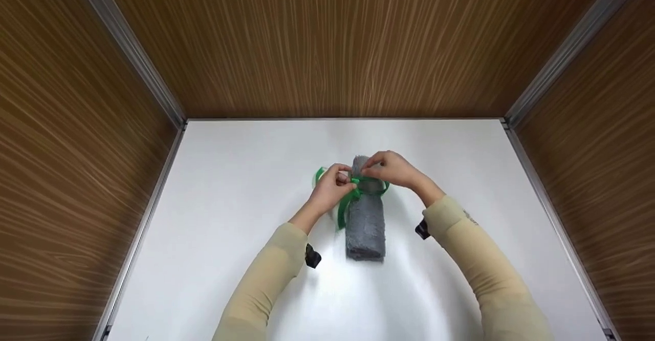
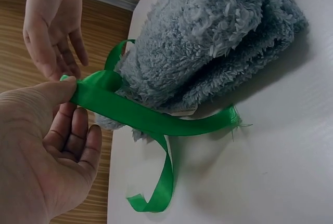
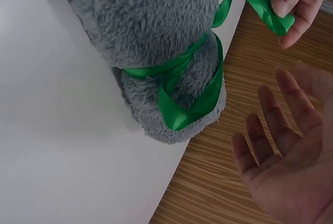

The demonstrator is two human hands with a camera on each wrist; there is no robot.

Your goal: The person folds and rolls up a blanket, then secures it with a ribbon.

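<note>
A rolled grey fluffy towel (image 1: 364, 223) (image 2: 208, 31) (image 3: 151, 26) lies lengthwise on the white table (image 1: 230, 203). A green ribbon (image 1: 377, 189) (image 2: 140, 117) (image 3: 187, 107) is wrapped around its far part, with a loose tail hanging to the left. My left hand (image 1: 342, 178) (image 2: 70, 96) (image 3: 283, 13) pinches a ribbon loop between thumb and fingers beside the towel's far end. My right hand (image 1: 381, 166) (image 2: 52, 21) (image 3: 281, 151) hovers just right of that, fingers straight, palm showing, holding nothing.
Wood-grain walls (image 1: 332, 39) with metal corner strips (image 1: 133, 54) close the table in on the left, back and right. Bare white tabletop spreads on both sides of the towel and towards me.
</note>
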